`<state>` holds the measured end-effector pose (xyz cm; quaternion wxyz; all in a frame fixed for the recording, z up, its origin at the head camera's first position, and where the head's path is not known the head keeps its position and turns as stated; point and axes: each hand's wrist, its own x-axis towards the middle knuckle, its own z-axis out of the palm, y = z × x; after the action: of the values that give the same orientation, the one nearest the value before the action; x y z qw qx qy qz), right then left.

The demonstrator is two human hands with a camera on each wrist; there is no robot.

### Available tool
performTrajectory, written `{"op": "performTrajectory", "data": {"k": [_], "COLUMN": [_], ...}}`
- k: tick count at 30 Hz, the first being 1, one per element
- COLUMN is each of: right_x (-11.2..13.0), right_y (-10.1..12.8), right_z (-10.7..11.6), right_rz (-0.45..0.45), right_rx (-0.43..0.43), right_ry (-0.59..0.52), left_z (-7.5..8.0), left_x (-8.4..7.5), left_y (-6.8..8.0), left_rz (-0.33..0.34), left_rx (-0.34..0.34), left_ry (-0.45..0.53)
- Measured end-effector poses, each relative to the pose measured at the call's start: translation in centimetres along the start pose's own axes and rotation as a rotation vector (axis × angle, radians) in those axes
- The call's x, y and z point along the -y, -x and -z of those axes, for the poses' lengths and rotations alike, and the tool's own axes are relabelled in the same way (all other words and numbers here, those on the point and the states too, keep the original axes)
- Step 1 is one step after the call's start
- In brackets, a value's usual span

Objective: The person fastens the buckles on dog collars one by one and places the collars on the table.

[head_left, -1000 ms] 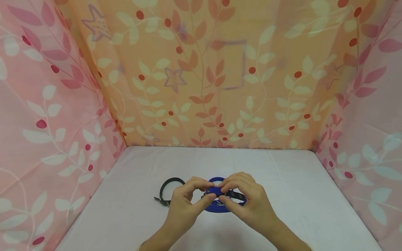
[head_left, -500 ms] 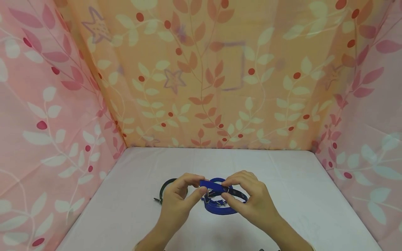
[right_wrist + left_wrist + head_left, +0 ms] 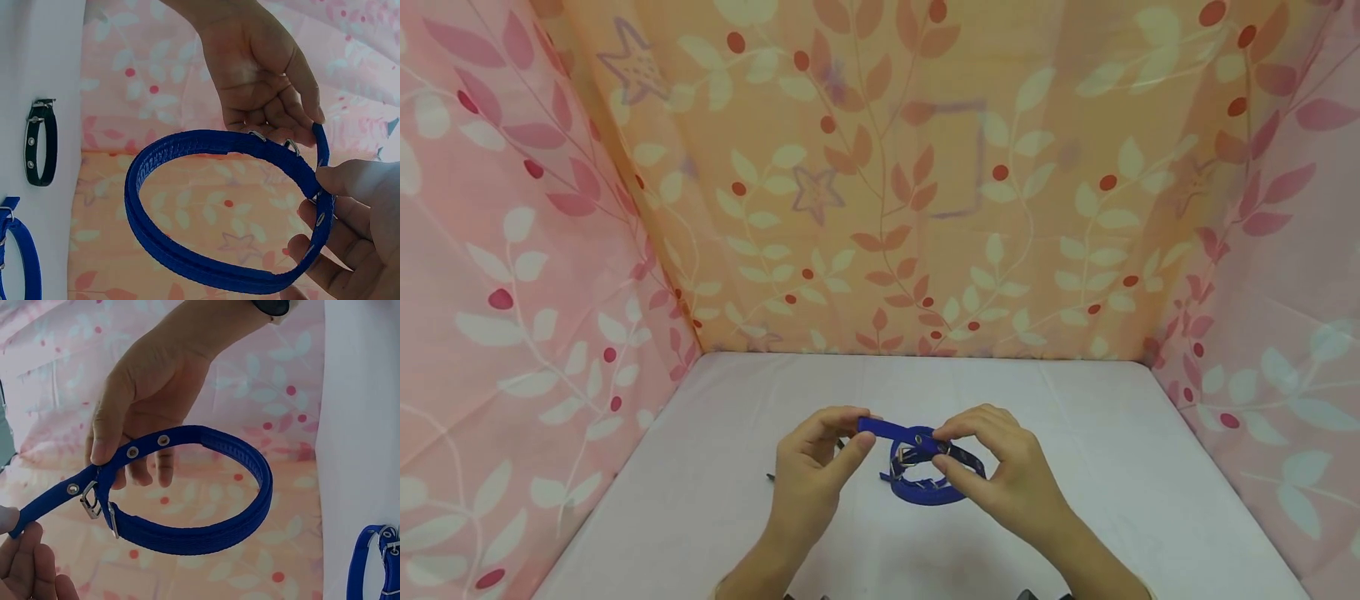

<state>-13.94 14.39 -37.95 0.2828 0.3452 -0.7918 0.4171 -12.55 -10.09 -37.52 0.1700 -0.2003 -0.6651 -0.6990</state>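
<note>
Since a second earlier the strap's free end had come out to the 9 o'clock side, drawn clear of the buckle by the left hand [image 3: 820, 467], and the hands had spread slightly apart. That hand's grip was closed on the tip of the blue collar [image 3: 917, 467], thumb and forefinger pinching the flat tail. The right hand [image 3: 1000, 475] pinched the collar at its metal buckle [image 3: 94, 500], thumb on top and fingers curled beneath. The collar was a flat woven band with a padded, ribbed inner face and metal-rimmed eyelets along the tail; it hung as a round loop in the air just above the counter [image 3: 1075, 433], between the two hands. A second blue collar [image 3: 19, 256] and a black collar [image 3: 39, 144] with pale eyelets lay on the white cloth-covered counter. Leaf-printed pink and orange fabric walls [image 3: 925, 208] stood at 9, 12 and 3 o'clock.
</note>
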Motion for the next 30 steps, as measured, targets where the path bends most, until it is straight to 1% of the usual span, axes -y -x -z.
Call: {"op": "performTrajectory", "data": {"k": [3,7,10,15,19,21,23,27,30], "right_x": [0.0,0.1,0.1,0.1,0.1,0.1,0.1,0.2,0.2], "right_y": [0.0,0.0,0.0,0.0,0.0,0.0,0.0,0.1,0.1], "right_z": [0.1,0.3,0.4,0.4,0.3,0.2,0.1,-0.1,-0.4], "right_rz": [-0.018,-0.039,-0.059,-0.092,-0.092,-0.078,-0.040,0.061,0.143], "right_rx": [0.013,0.035,0.054,0.090,0.116,0.121,0.116,0.085,0.053], "right_ry": [0.006,0.021,0.028,0.052,0.086,0.091,0.082,0.068,0.072], "left_z": [0.1,0.3,0.5,0.4,0.1,-0.1,-0.2,-0.5,-0.7], "left_x": [-0.1,-0.2,-0.2,-0.1,0.0,0.1,0.3,0.5,0.6], "left_y": [0.0,0.0,0.0,0.0,0.1,0.2,0.2,0.4,0.5], "left_rz": [-0.009,-0.028,-0.024,0.008,0.006,-0.009,-0.034,-0.063,-0.079], "left_rx": [-0.026,-0.064,-0.078,-0.075,-0.037,-0.006,0.026,0.079,0.120], "left_ry": [0.007,-0.010,0.000,0.016,0.011,-0.005,-0.033,-0.102,-0.126]}}
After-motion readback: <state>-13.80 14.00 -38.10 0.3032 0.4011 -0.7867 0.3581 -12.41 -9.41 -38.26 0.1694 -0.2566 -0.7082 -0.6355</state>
